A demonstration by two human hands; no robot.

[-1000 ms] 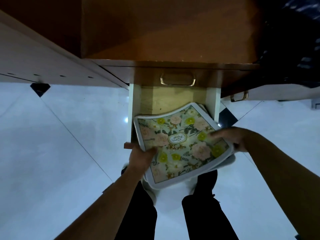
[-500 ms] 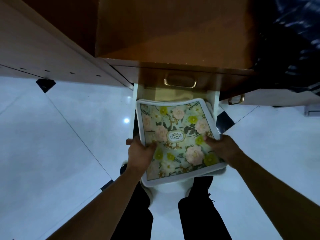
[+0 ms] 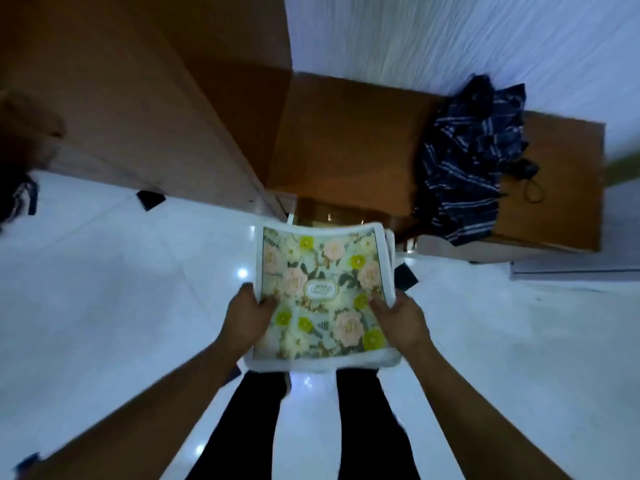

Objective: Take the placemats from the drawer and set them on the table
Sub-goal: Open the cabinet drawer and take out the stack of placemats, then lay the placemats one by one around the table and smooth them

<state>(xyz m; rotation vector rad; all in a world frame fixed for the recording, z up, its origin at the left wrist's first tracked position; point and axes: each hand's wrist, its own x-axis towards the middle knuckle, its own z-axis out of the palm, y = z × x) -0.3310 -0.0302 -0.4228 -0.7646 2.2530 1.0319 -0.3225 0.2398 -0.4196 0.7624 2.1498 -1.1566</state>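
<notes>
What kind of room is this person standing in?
Probably a room in a home. There is a wooden cabinet with a striped cloth lying on top, a glossy white tiled floor, and both hands hold flowery placemats, the kind used at a dining table.

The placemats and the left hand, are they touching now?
Touching. The head view shows the left hand gripping the left edge of the placemats, thumb on the floral top.
</notes>
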